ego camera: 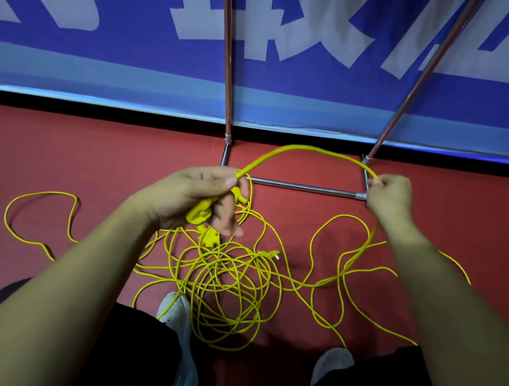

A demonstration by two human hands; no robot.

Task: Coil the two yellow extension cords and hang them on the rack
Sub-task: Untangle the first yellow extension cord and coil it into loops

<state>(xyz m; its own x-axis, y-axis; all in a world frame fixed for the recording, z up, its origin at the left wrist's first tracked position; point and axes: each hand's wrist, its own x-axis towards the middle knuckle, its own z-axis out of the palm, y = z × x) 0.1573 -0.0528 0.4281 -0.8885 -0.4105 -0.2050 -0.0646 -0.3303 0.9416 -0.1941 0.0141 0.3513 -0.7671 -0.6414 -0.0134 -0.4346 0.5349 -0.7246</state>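
Yellow extension cords (225,288) lie in a tangled heap on the red floor between my feet, with loops trailing left and right. My left hand (201,196) grips a yellow socket end (199,215) and the start of one cord. From it a raised stretch of cord (303,149) arcs to my right hand (389,193), which pinches it in front of the rack's base. From there the cord drops to the heap. A second socket (207,236) and a plug (272,255) lie on the pile. The metal rack (302,186) stands just beyond my hands.
The rack's two poles (227,61) rise against a blue banner with white lettering (106,30) along the wall. My two light shoes (177,315) stand on the red floor (59,149), the left one under some cord loops.
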